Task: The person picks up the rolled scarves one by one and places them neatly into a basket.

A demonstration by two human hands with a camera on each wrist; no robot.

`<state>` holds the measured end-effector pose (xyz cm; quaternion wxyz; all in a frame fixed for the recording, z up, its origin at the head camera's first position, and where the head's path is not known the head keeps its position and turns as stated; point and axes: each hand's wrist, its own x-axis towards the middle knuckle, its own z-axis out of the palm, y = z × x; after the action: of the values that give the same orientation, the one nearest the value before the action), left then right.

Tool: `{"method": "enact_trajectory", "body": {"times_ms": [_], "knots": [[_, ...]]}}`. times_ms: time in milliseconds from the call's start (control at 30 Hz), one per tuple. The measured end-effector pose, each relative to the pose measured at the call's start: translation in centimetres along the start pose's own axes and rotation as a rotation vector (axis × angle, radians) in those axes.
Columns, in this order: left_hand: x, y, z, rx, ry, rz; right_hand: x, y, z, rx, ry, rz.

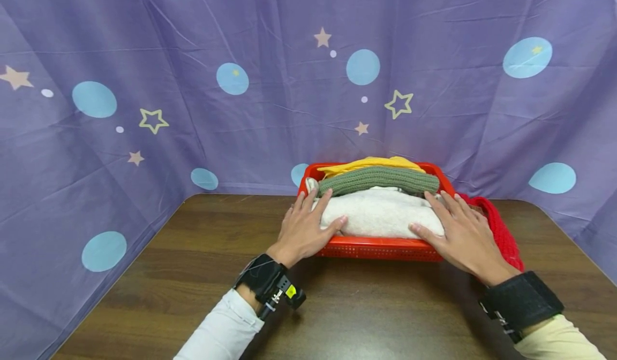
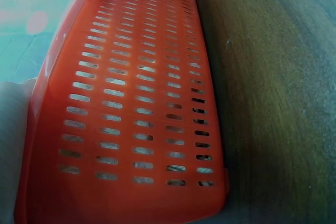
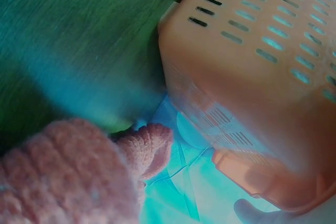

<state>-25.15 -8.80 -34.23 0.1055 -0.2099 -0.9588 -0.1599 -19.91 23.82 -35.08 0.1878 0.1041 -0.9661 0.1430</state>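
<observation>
A red plastic basket (image 1: pixel 385 246) with slotted walls stands on the table, packed with folded fabrics. In front lies a thick white folded cloth (image 1: pixel 381 215); behind it are a green ribbed knit (image 1: pixel 381 179) and a yellow cloth (image 1: pixel 373 163). My left hand (image 1: pixel 303 231) lies over the basket's left side, fingers extended onto the white cloth. Over the front right corner, my right hand (image 1: pixel 463 239) rests with spread fingers on the cloth's right end. The left wrist view shows the slotted basket wall (image 2: pixel 126 129) close up.
A red knitted piece (image 1: pixel 503 234) lies just outside the basket's right side, also seen as a chunky knit (image 3: pixel 68 177) in the right wrist view. The brown wooden table (image 1: pixel 193 279) ends at a purple curtain (image 1: pixel 270 119) with stars and dots.
</observation>
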Motion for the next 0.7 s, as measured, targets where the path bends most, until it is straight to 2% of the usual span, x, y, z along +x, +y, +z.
{"method": "enact_trajectory", "body": {"times_ms": [700], "knots": [[0.04,-0.01,0.07,-0.01,0.007,0.001,0.05,-0.02,-0.03,-0.003,-0.009,0.005]]}}
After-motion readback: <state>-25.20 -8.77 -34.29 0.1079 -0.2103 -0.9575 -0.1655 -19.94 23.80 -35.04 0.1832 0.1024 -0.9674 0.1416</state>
